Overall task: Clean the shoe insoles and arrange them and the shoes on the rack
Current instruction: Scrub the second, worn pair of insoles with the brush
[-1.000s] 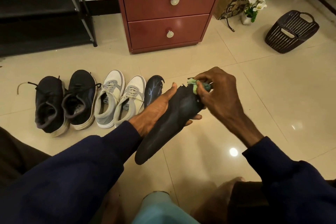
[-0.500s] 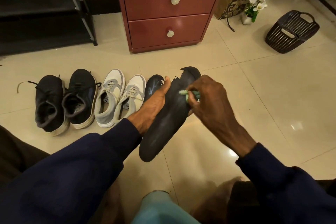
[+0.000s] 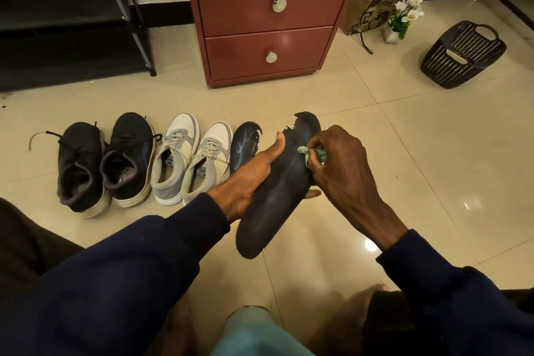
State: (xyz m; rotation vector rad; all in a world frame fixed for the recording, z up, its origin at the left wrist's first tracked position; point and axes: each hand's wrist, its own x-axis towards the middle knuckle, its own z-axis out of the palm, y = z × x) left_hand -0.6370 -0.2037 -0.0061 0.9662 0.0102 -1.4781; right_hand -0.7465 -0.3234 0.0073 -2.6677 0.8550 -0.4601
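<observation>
Shoes (image 3: 144, 162) line the floor left of the insole (image 3: 280, 190), awaiting the rack (image 3: 66, 23). The left hand (image 3: 248, 179) cradles the insole underneath, steadying it; the right hand (image 3: 338, 164) pinches a green cloth (image 3: 313, 153) against it to scrub.

A room in a home — tiled floor (image 3: 404, 153), red-brown drawer cabinet (image 3: 268, 17) at the far wall, shoe rack (image 3: 72, 17) far left, flower pot (image 3: 403, 20) far right.

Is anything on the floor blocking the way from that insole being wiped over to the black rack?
The held insole has the row of shoes and a second insole lying between it and the rack; carried above them, nothing visible blocks it.
</observation>
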